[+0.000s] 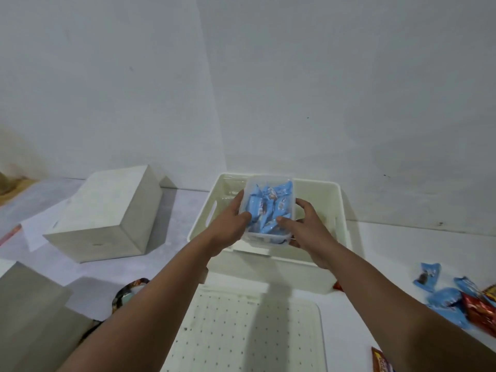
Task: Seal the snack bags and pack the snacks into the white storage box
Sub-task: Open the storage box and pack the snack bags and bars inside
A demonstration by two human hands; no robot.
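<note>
**Clear tub of blue snacks held over the white storage box**

A plain pale wall fills the upper half of the frame, and below it runs a white tabletop [389, 251]. At centre frame stands the open, off-white rectangular plastic storage box [336, 208] with a slot handle in its left wall. Over its opening, both hands hold a small clear plastic tub [268, 234] filled with light-blue wrapped snack packets [268, 208].

The left hand [230, 221] grips the tub's left side, thumb hooked over the near rim and fingers along the wall. The right hand [308, 224] grasps the right side, thumb pressed on the near rim and fingers curled round the far edge. The tub sits level with the box's rim or just above it; whether it touches the box floor cannot be told.

In the lower centre, just in front of the box, lies a flat white plastic lid [241, 331] dotted with small holes, partly under the forearms. At right, near the frame edge, loose light-blue wrapped packets [442, 299] lie on the table beside red foil snack bags [480, 312]. An orange packet corner [381, 361] shows at the bottom right. At left stands a grey-white closed box [107, 216], with a dark patterned snack bag [126, 294] lower left, partly hidden by the left forearm.
</note>
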